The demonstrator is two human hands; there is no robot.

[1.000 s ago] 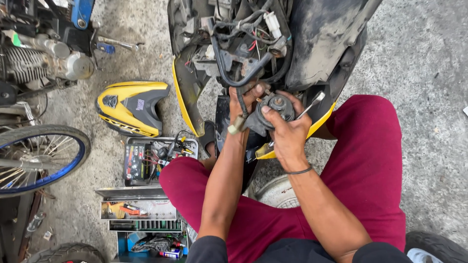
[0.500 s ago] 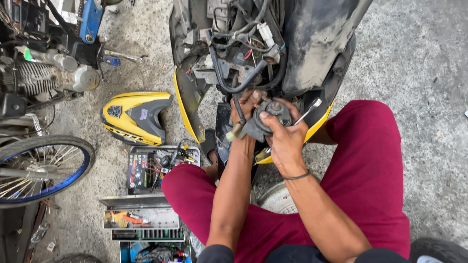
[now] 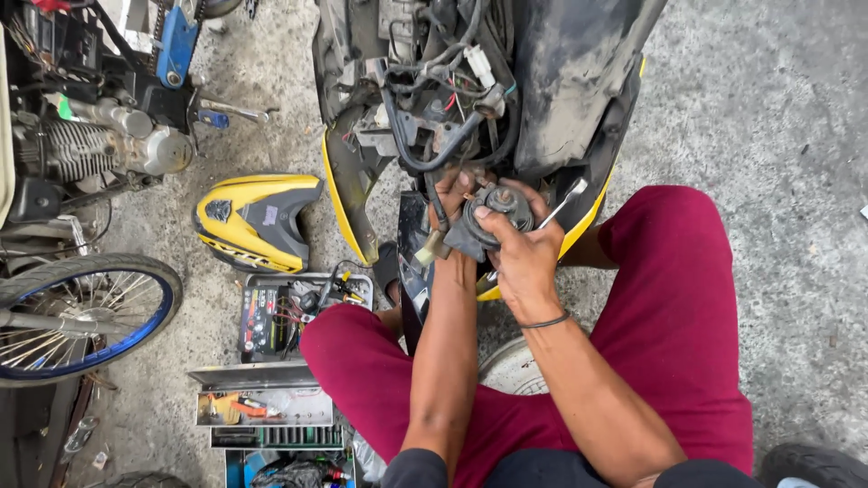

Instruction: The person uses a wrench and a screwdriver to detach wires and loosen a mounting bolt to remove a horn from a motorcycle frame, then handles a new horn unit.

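Rough grey concrete floor [image 3: 768,117] carries everything in view, stained and gritty under a person who sits on it in dark red trousers [image 3: 674,298] with knees spread. Straight ahead of the knees stands a stripped scooter [image 3: 561,81], its dusty black body panels trimmed in yellow and its front opened to a tangle of black hoses and wires [image 3: 434,99]. At the left edge of the floor stands another motorcycle, showing its finned engine [image 3: 81,149] and, lower down, a spoked wheel with a blue rim [image 3: 77,316]. Between that machine and the scooter lies a loose yellow and black fairing panel [image 3: 253,221]. Near the person's left knee an open toolbox [image 3: 271,398] spreads its trays of small tools, with a dark tray of wires and bits [image 3: 289,307] just above it. Both forearms reach forward to the scooter's open front. The right hand [image 3: 520,258] is curled around a small round grey part [image 3: 493,217], fingers wrapped over its top, and a slim metal tool [image 3: 561,203] sticks out past the knuckles; a dark band sits on that wrist. The left hand [image 3: 452,194] grips the same part from behind, thumb up against the wiring, so the part sits between both hands just below the hoses.
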